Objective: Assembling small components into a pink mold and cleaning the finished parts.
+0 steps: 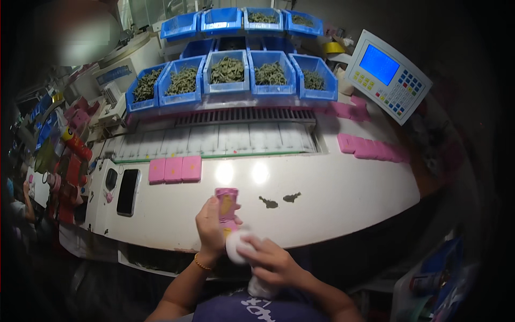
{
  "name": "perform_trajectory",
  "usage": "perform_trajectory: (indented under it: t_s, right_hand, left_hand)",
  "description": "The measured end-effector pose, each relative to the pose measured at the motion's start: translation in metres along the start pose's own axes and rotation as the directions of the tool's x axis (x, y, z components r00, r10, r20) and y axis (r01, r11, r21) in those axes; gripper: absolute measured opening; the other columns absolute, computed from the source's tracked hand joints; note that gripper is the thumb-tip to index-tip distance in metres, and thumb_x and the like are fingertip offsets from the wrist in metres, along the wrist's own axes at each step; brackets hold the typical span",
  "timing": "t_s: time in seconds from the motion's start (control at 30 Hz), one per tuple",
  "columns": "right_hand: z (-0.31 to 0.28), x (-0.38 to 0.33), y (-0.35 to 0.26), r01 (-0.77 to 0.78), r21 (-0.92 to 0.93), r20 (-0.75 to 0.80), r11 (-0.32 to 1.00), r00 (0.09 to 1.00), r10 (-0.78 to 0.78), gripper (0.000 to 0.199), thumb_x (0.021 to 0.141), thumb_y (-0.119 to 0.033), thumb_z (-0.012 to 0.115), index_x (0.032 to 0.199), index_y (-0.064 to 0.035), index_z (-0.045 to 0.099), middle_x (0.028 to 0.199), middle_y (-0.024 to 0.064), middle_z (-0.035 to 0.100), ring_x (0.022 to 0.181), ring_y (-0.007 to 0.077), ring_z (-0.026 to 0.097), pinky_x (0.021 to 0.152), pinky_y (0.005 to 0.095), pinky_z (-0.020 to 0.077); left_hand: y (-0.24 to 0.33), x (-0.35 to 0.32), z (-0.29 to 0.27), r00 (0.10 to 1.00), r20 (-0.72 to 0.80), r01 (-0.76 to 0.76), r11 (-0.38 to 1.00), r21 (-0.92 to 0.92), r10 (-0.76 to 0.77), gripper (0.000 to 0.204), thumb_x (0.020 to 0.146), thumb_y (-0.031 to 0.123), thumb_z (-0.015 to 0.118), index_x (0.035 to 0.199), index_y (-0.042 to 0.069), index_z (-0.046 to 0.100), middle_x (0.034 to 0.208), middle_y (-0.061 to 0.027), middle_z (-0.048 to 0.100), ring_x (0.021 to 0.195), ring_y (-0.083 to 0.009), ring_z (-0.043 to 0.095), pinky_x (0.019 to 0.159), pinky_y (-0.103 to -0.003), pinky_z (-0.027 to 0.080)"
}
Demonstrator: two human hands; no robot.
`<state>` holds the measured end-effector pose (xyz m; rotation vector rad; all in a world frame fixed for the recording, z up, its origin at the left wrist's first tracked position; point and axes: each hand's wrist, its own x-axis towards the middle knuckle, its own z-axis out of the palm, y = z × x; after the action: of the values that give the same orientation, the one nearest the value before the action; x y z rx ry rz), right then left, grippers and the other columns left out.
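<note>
risk: the pouch (227, 206) could slip from the left hand (210, 225), since only fingers wrap its lower part; the white wad (237, 246) may drop off the worktop (343, 198) edge
pouch: pink, slim, upright, yellow figure on its face, top end open-looking
place: above the near worktop edge, just before the person
left grip: fingers closed around the pouch
right grip: right hand (272, 262) fingers pressed on the white wad, touching the pouch base
near: pink packs (175, 169), two dark bits (280, 200), phone (128, 191); blue bins (227, 71) behind
</note>
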<state>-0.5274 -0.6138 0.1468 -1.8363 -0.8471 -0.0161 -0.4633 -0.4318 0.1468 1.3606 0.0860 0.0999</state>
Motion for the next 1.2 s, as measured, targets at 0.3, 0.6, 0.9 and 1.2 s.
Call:
perform_trajectory:
  t_s: [0.3, 0.6, 0.9, 1.2]
  right_hand:
    - [-0.095, -0.011, 0.022, -0.291, -0.582, -0.399, 0.759, 0.916, 0.044, 0.047, 0.08, -0.006, 0.068, 0.127, -0.0017, 0.064, 0.13, 0.0155, 0.064, 0.103, 0.0322, 0.06, 0.093, 0.0416, 0.0444]
    - [-0.014, 0.028, 0.027, -0.344, 0.438, -0.187, 0.831, 0.869, 0.458, 0.034, 0.09, -0.019, 0.071, 0.121, -0.0052, 0.067, 0.11, 0.0087, 0.067, 0.106, 0.0233, 0.055, 0.096, 0.0356, 0.0423]
    - [-0.011, 0.023, 0.026, -0.205, 0.183, -0.285, 0.962, 0.925, 0.251, 0.027, 0.092, -0.015, 0.069, 0.116, -0.0039, 0.066, 0.11, 0.0094, 0.066, 0.106, 0.0222, 0.056, 0.092, 0.0322, 0.0441]
    - [-0.012, 0.005, 0.043, -0.337, 0.104, -0.482, 0.936, 0.806, 0.344, 0.026, 0.09, -0.005, 0.069, 0.115, -0.0027, 0.064, 0.104, 0.0106, 0.068, 0.09, 0.0213, 0.065, 0.078, 0.0307, 0.0531]
  left_hand:
    - [-0.014, 0.014, -0.023, 0.886, 0.235, 0.449, 0.867, -0.218, -0.4, 0.05, 0.107, 0.044, 0.031, 0.122, 0.001, 0.051, 0.1, -0.017, 0.065, 0.072, -0.025, 0.069, 0.062, -0.036, 0.06]
    - [-0.012, -0.027, 0.003, 0.964, 0.266, -0.05, 0.993, 0.108, 0.02, 0.033, 0.097, 0.027, 0.067, 0.112, -0.001, 0.06, 0.097, -0.0072, 0.067, 0.078, -0.0102, 0.063, 0.074, -0.025, 0.051]
    - [-0.013, -0.03, -0.004, 0.93, 0.292, -0.294, 0.927, 0.234, 0.222, 0.021, 0.091, 0.015, 0.072, 0.102, -0.001, 0.067, 0.085, -0.0056, 0.068, 0.074, -0.0096, 0.061, 0.066, -0.023, 0.047]
    - [-0.004, -0.005, -0.032, 0.953, 0.255, -0.299, 0.364, 0.882, 0.165, 0.061, 0.077, 0.03, 0.08, 0.127, 0.0, 0.06, 0.1, -0.0158, 0.06, 0.093, -0.0309, 0.055, 0.086, -0.04, 0.047]
